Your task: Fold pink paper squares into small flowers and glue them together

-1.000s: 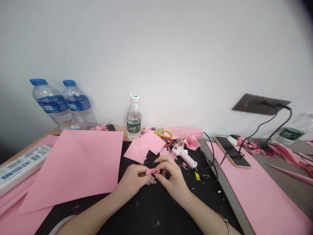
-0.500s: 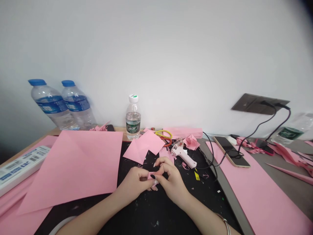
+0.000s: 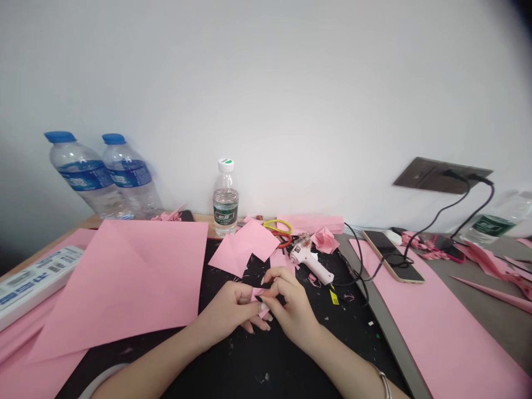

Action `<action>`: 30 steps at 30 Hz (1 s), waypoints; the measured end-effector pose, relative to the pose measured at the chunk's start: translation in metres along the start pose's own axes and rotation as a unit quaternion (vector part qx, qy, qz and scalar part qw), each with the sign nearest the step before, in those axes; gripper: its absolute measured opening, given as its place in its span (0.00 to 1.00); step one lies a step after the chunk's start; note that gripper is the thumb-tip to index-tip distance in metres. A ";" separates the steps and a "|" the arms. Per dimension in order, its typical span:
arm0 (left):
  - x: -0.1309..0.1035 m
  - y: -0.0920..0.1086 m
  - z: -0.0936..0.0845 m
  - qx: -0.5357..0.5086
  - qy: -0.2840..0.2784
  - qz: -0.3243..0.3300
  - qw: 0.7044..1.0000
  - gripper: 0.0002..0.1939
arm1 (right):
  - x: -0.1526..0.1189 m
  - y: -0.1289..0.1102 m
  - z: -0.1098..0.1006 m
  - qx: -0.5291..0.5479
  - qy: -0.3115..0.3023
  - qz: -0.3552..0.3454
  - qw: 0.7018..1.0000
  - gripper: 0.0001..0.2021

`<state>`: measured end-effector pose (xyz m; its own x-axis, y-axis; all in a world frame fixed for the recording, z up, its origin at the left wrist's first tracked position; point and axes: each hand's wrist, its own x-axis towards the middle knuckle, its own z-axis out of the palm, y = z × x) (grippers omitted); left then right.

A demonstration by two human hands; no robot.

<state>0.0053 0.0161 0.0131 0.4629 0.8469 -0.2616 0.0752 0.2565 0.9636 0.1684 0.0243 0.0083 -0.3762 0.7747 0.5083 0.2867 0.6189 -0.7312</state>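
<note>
Between both hands is a small folded piece of pink paper point(image 3: 258, 295), partly covered by fingers. My left hand point(image 3: 230, 310) is closed on it from the left, thumb on top and the other fingers beneath. From the right, my right hand point(image 3: 291, 302) pinches the same paper with thumb and forefinger. Just beyond the hands lie cut pink paper squares point(image 3: 245, 246). A white hot glue gun point(image 3: 311, 262) rests behind my right hand, and a folded paper rose point(image 3: 325, 240) sits past it. Scissors with yellow and red handles point(image 3: 283, 231) lie near the wall.
A large pink sheet point(image 3: 145, 277) and a white box point(image 3: 37, 282) are on the left. Two big water bottles point(image 3: 128, 174) lean on the wall; a smaller bottle point(image 3: 225, 202) stands mid-back. At right, a phone point(image 3: 393, 256) lies under black cables point(image 3: 366, 277) on pink paper.
The fingers of my left hand under the paper have spread out a little, and more of the folded paper shows. The view has shifted slightly; the other things stay in place.
</note>
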 end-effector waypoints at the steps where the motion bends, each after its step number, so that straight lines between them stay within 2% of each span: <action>1: 0.000 0.001 -0.001 -0.001 0.004 -0.007 1.000 0.09 | 0.000 0.000 -0.002 0.001 -0.008 -0.001 1.000 0.09; 6: -0.002 0.004 -0.004 -0.028 0.028 -0.037 0.999 0.12 | 0.001 -0.001 -0.010 0.015 -0.048 -0.003 0.999 0.14; 14: -0.002 0.005 -0.004 -0.051 0.041 -0.059 0.996 0.13 | 0.001 0.002 -0.012 0.048 -0.047 0.007 0.998 0.20; 18: -0.001 0.002 -0.005 -0.049 0.025 -0.045 0.998 0.13 | 0.002 0.001 -0.012 0.059 -0.048 0.017 0.997 0.20; 21: 0.000 -0.001 -0.006 -0.030 0.012 -0.026 0.999 0.12 | 0.003 0.000 -0.011 0.079 -0.041 0.029 0.996 0.18; 24: 0.001 -0.003 -0.006 -0.007 0.001 -0.018 1.000 0.11 | 0.003 0.002 -0.008 0.093 -0.010 0.078 0.993 0.09; 27: 0.001 -0.004 -0.005 0.008 -0.014 -0.017 1.000 0.11 | 0.003 0.005 -0.005 0.066 -0.067 0.133 0.987 0.04; 30: 0.000 -0.005 -0.004 0.018 -0.028 -0.020 0.999 0.11 | 0.004 0.006 -0.004 0.031 -0.157 0.133 0.978 0.10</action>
<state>0.0018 0.0169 0.0076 0.5081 0.8081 -0.2980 0.1257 0.2727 0.9538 0.1726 0.0319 0.0078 -0.5499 0.8237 0.1387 0.3614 0.3843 -0.8495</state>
